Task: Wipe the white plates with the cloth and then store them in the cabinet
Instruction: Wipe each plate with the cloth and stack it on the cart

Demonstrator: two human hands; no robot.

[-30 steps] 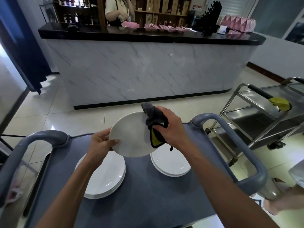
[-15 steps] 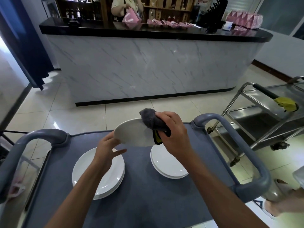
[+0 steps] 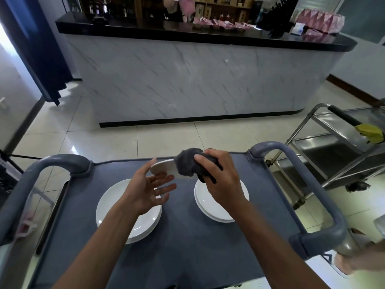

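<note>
A white plate (image 3: 163,168) is in the air over the cart, nearly edge-on. My right hand (image 3: 218,174) grips a dark grey cloth (image 3: 187,163) bunched over the plate's right rim and carries the plate through it. My left hand (image 3: 150,188) is open with fingers spread just below and left of the plate, its thumb close to the rim. Two stacks of white plates lie on the cart: the left stack (image 3: 110,207) under my left hand and the right stack (image 3: 205,204) under my right wrist. No cabinet is in view.
The grey-blue cart top (image 3: 187,247) has curved grey handles at the left (image 3: 58,163) and right (image 3: 291,157). A steel trolley (image 3: 333,155) with a yellow cloth (image 3: 368,132) stands to the right. A marble counter (image 3: 198,80) is ahead, and another person's foot (image 3: 354,263) is at bottom right.
The plate has tipped from facing me to nearly flat. My left hand has let go of its rim and spread open, while my right hand keeps the cloth on it.
</note>
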